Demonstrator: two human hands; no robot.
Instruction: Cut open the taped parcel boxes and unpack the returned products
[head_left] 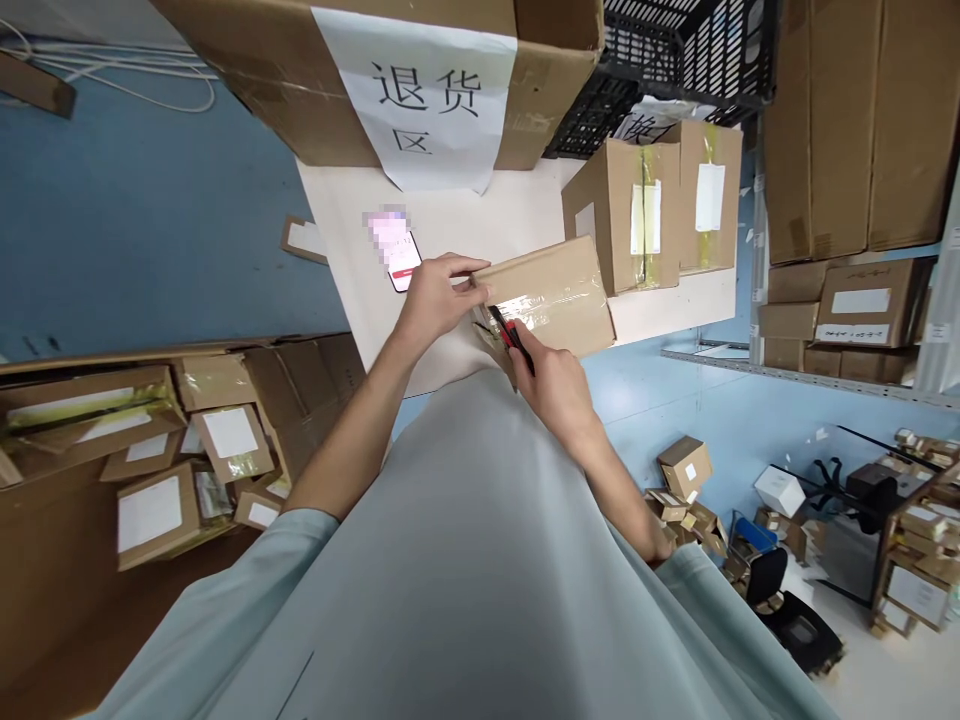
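Note:
A taped cardboard box (pixel 559 290) lies on the white table (pixel 330 205) close in front of my body. My left hand (pixel 442 297) grips the box's left end, thumb and fingers closed at its upper corner. In my right hand (pixel 553 385) is a red and black box cutter (pixel 507 328). Its tip meets the box at the left end, just below my left fingers, where clear tape shows. Part of that end is hidden by my hands. A phone with a lit screen (pixel 405 262) lies to the left of my left hand.
A large carton with a paper sign (pixel 442 95) stands at the table's back. Two taped boxes (pixel 645 215) sit at the right, before a black crate (pixel 675 50). An open carton of parcels (pixel 225 440) is at lower left. Shelved cartons (pixel 855 300) and a chair (pixel 799 630) are rightward.

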